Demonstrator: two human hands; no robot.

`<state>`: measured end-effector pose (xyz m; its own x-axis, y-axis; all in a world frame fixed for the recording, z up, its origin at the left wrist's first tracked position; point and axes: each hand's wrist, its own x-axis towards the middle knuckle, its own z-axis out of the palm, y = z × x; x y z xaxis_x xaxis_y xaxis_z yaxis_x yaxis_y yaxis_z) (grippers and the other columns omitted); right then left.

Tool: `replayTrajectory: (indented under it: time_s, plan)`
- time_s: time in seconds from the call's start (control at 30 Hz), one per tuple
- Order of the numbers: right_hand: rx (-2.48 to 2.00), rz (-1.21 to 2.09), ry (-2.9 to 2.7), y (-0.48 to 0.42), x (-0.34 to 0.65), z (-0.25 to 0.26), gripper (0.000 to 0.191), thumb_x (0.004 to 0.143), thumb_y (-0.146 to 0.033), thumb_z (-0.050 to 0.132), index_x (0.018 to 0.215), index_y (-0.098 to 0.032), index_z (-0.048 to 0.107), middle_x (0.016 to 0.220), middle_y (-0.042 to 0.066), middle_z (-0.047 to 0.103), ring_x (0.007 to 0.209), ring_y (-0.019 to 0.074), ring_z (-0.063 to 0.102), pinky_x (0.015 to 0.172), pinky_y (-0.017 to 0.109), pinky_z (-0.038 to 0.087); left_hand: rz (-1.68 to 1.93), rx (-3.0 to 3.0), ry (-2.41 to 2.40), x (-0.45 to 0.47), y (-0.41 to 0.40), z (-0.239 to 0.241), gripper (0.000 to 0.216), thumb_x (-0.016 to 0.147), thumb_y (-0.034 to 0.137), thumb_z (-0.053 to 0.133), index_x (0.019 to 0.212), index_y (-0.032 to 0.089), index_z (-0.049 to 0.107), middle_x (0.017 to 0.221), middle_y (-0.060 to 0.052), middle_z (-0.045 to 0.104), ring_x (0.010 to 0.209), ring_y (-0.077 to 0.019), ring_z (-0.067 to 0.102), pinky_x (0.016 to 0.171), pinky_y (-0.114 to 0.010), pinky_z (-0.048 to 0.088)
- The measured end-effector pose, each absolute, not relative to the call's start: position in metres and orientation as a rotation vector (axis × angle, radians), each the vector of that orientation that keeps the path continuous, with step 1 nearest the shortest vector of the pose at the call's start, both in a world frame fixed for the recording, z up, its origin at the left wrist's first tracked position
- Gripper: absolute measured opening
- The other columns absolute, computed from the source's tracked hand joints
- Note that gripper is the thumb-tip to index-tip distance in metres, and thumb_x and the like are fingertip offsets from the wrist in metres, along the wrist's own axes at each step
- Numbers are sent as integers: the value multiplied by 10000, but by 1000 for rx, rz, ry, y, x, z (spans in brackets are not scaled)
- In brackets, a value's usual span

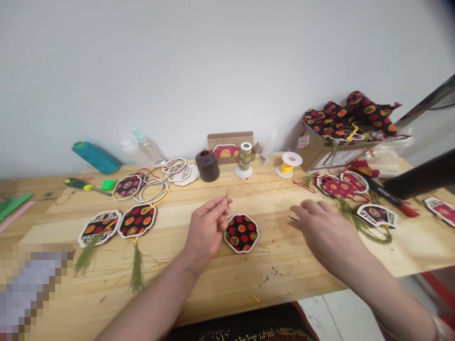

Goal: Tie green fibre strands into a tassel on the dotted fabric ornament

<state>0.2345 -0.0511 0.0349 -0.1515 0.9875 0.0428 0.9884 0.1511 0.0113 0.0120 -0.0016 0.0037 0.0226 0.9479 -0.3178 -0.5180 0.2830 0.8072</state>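
Note:
My left hand [209, 227] is closed in a pinch, with the tip of a thin olive-green thread [227, 193] showing above the fingers. Beside its fingertips lies a patterned fabric ornament [242, 233], black with red and orange flowers and a pale scalloped rim, flat on the table. Strands of similar thread show at the ornament's left edge. My right hand [322, 225] is to the right, palm down with its fingers curled. A small, pale, shiny tip [295, 218] pokes out under these fingers; the rest is hidden.
Tasselled ornaments [137, 220] lie at left, more ornaments [341, 183] at right. Along the wall stand a black spool [207, 166], an olive thread spool [245, 158], a yellow cord spool [287, 166] and a cardboard box [313, 154] heaped with fabric. A black pole [423, 175] leans in at right.

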Motion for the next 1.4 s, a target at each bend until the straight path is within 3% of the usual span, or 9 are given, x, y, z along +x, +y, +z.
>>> replayTrajectory:
  time_s: [0.2, 0.33, 0.57, 0.67, 0.77, 0.83, 0.93, 1.1, 1.4]
  plan:
    - [-2216, -302, -2388, -93, 285, -2, 265, 750, -15, 435, 916, -127, 608, 997, 161, 619, 828, 254, 582, 636, 335, 470, 1244, 541, 984, 10, -1, 5, 196, 574, 188, 770, 720, 76, 702, 548, 16, 496, 419, 11, 308, 369, -120, 212]
    - [-2192, -354, -2401, -86, 293, -13, 287, 760, -27, 444, 992, -90, 600, 952, 161, 648, 844, 258, 598, 731, 352, 484, 1243, 550, 996, 11, -2, 6, 198, 578, 187, 769, 725, 73, 702, 555, 12, 498, 430, 7, 310, 373, -121, 217]
    - [-2385, -316, -2326, -56, 299, 3, 189, 767, -32, 456, 771, -82, 638, 753, 163, 649, 742, 267, 614, 660, 350, 467, 1232, 559, 976, 11, -2, 9, 185, 589, 193, 763, 722, 81, 700, 553, 14, 504, 420, 7, 313, 368, -129, 210]
    - [-2149, -50, -2224, -36, 268, 23, 189, 801, -130, 507, 882, -126, 678, 846, 146, 666, 814, 261, 615, 673, 349, 461, 1223, 570, 966, 12, -4, 10, 179, 597, 198, 760, 721, 83, 701, 554, 15, 504, 420, 7, 318, 370, -132, 212]
    - [-1594, 659, -1971, -11, 219, 35, 212, 833, -287, 531, 930, -209, 702, 954, 81, 689, 843, 201, 611, 748, 338, 453, 1226, 600, 973, 12, -6, 11, 168, 604, 203, 757, 709, 84, 701, 553, 16, 500, 426, 4, 320, 374, -134, 213]
    - [-1380, 1148, -1631, 4, 190, 35, 187, 781, -305, 594, 885, -217, 722, 910, 62, 710, 750, 172, 604, 676, 316, 451, 1222, 625, 979, 13, -6, 11, 168, 614, 214, 751, 713, 87, 703, 549, 17, 493, 430, -1, 323, 375, -137, 211]
    - [-1225, 1545, -1245, 17, 164, 24, 214, 704, -322, 668, 874, -207, 727, 863, 43, 715, 611, 103, 535, 567, 257, 398, 1208, 653, 985, 14, -7, 10, 163, 629, 229, 742, 715, 96, 701, 544, 19, 490, 428, -6, 323, 375, -145, 210]
    - [-1027, 1824, -983, 17, 161, 5, 267, 586, -295, 767, 825, -182, 728, 739, 19, 695, 552, 62, 470, 526, 219, 341, 1165, 706, 968, 15, -9, 8, 127, 656, 227, 717, 664, 107, 676, 547, 21, 485, 419, -7, 304, 378, -157, 215]
    - [-911, 1891, -927, 16, 163, -3, 268, 581, -305, 781, 814, -184, 728, 566, -30, 627, 492, 57, 413, 519, 226, 308, 1081, 797, 974, 18, -12, 8, 125, 676, 238, 699, 644, 122, 666, 534, 30, 470, 405, -13, 321, 381, -172, 209]
